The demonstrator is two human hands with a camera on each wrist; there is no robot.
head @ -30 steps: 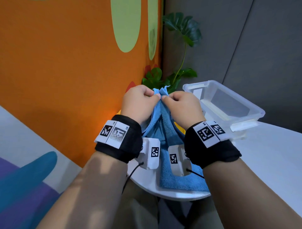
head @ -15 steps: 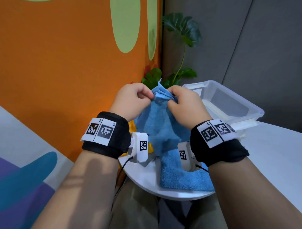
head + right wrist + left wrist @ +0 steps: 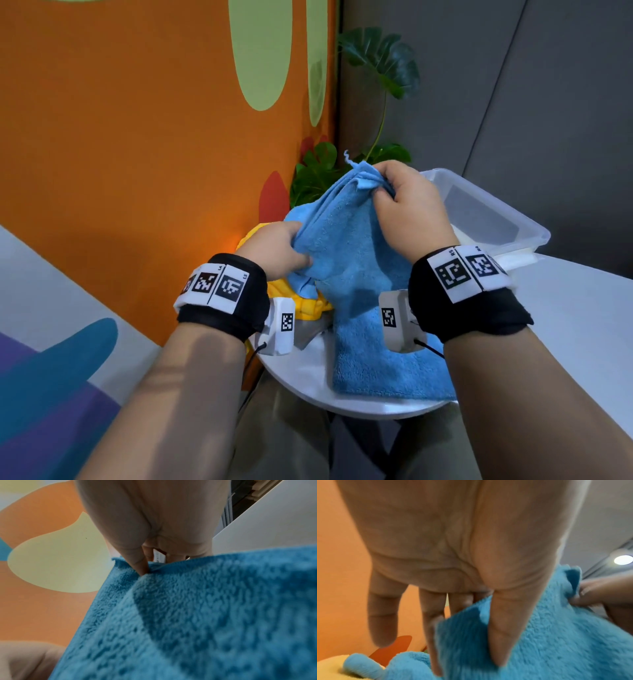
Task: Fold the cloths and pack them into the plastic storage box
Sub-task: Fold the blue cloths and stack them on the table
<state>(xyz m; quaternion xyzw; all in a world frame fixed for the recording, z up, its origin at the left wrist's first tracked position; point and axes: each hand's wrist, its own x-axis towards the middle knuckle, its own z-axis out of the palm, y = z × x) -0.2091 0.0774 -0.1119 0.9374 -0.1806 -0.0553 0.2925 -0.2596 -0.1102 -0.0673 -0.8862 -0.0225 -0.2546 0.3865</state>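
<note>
A blue fluffy cloth (image 3: 349, 246) hangs lifted above the round white table (image 3: 308, 380), its lower end lying on the tabletop. My right hand (image 3: 404, 202) pinches the cloth's top corners, held high near the box. My left hand (image 3: 281, 246) has slid down the cloth's left edge and grips it between thumb and fingers (image 3: 498, 632). In the right wrist view the thumb (image 3: 139, 563) presses into the blue cloth (image 3: 188, 615). A yellow cloth (image 3: 301, 305) lies crumpled under the blue one. The clear plastic storage box (image 3: 496, 219) stands behind my right hand.
An orange wall with green and red shapes stands close on the left. A leafy plant (image 3: 376, 85) rises behind the table. A grey cloth (image 3: 308, 334) peeks out beside the yellow one. The table's front edge curves just before my lap.
Both hands were together at the cloth's top corners. My left hand has since slid down and left along the edge, while my right hand has lifted the corners higher and to the right.
</note>
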